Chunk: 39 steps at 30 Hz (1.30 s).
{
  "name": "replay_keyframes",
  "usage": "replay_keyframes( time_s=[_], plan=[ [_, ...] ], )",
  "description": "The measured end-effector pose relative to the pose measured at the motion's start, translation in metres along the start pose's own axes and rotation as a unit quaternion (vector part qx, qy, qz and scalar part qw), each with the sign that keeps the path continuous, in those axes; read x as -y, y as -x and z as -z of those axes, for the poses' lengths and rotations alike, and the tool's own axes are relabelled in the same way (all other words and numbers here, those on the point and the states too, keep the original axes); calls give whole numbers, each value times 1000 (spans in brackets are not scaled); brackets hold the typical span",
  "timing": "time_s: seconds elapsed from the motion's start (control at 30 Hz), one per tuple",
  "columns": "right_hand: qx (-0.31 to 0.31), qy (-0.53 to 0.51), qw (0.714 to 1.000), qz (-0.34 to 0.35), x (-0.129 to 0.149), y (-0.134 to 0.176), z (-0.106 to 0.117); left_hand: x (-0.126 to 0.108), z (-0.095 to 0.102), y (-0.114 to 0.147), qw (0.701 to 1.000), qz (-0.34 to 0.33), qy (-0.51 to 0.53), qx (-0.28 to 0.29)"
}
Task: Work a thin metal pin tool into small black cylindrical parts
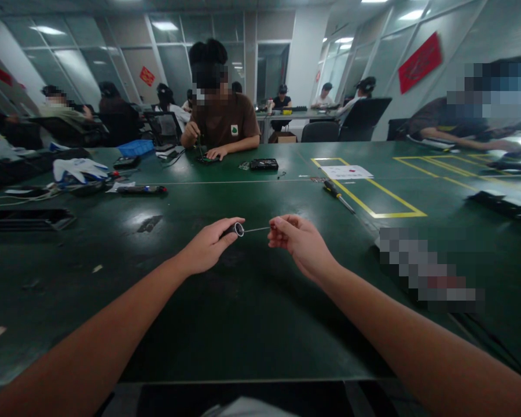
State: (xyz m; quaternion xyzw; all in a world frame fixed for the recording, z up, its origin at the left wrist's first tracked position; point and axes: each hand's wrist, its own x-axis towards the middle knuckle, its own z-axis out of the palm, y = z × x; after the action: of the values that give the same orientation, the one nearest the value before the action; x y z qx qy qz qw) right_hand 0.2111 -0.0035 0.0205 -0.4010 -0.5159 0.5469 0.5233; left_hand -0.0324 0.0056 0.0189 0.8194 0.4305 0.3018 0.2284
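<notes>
Over the middle of the green table, my left hand (209,246) is closed around a black cylindrical screwdriver handle (238,229) with a pale ring on its end. A thin metal shaft (257,230) runs from that ringed end across to my right hand (297,243). The fingertips of the right hand pinch the far end of the shaft, and its tip is hidden by them. Both hands are above the tabletop. Beyond the right hand lies a yellow-and-black screwdriver (337,196) on the table.
A power strip (425,269), partly blurred out, lies at the right. White gloves (80,170), a dark pen-shaped tool (142,189) and a blue basket (135,147) are at the left. A person (226,116) works opposite, near a black box-like part (264,164). Yellow tape (386,215) marks the table.
</notes>
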Motion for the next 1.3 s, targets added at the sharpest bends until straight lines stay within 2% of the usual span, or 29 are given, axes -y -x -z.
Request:
replay_keyframes(
  time_s=[0.07,0.17,0.33,0.5,0.63,0.83,1.03,1.2,1.3],
  plan=[
    [8,75,996,52,2,4,-2,-1,0,1,1000,5,8,9],
    [18,216,968,130,9,12,-5,-4,-2,1,999,-3,-3,33],
    [55,340,921,183,16,24,-10,-4,-9,2,999,21,-32,23],
    [59,350,915,190,18,26,-12,0,-10,1,999,41,-19,-9],
    [57,373,900,217,21,28,-14,0,-8,-1,999,38,-19,-29],
    [51,394,882,255,24,33,-15,3,-8,-3,997,-13,-26,-68],
    [29,419,860,292,26,34,-13,4,-10,-3,998,-29,-26,-53],
    [67,446,850,271,20,31,-15,3,-10,-2,999,-10,-32,-16],
    [95,472,824,300,19,33,-19,2,-11,-1,999,18,-22,-15]
  ],
)
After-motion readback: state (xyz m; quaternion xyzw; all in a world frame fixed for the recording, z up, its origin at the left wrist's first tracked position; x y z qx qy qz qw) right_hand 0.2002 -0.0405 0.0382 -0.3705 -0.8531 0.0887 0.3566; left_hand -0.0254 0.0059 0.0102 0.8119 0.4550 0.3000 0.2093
